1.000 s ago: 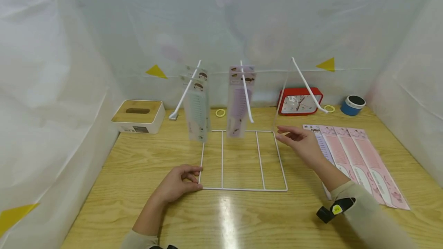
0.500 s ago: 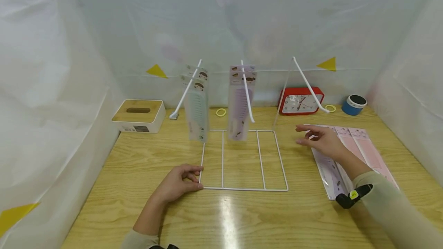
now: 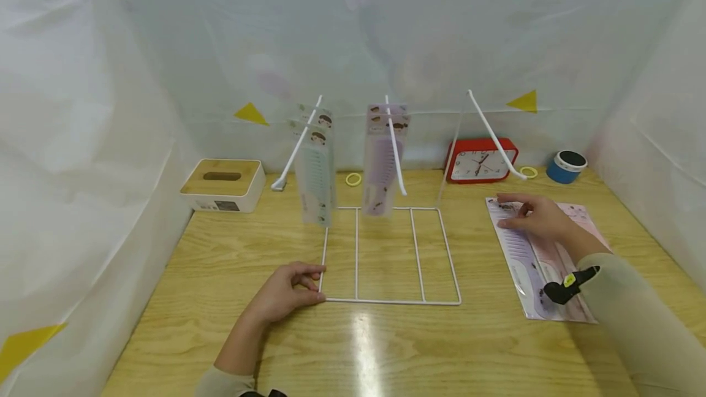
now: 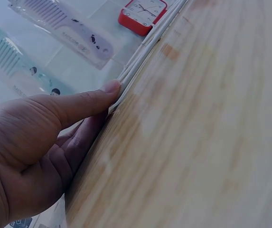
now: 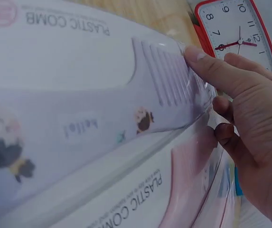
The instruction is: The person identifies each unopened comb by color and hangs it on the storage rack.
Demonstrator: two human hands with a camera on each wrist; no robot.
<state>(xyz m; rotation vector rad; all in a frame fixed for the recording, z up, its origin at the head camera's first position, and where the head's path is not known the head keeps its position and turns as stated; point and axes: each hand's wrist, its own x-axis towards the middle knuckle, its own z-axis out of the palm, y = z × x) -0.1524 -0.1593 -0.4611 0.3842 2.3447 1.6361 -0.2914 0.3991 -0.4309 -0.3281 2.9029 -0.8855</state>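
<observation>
My left hand holds the near left corner of the white wire display rack, its thumb on the wire in the left wrist view. Mint comb packs hang from the rack's left hook, and purple comb packs from the middle one. Nothing hangs on the right hook. My right hand is over the top of a flat purple comb pack. In the right wrist view, the thumb touches the pack's edge and other fingers bend over it. Pink comb packs lie alongside, partly hidden by the right arm.
At the back stand a tissue box on the left, a red alarm clock behind the right hook and a blue round speaker. Two yellow rings lie near the table's back edge. White sheeting encloses the table.
My right hand has moved right, from the rack's far right corner to the top of the purple comb pack. The left hand stays on the rack's corner.
</observation>
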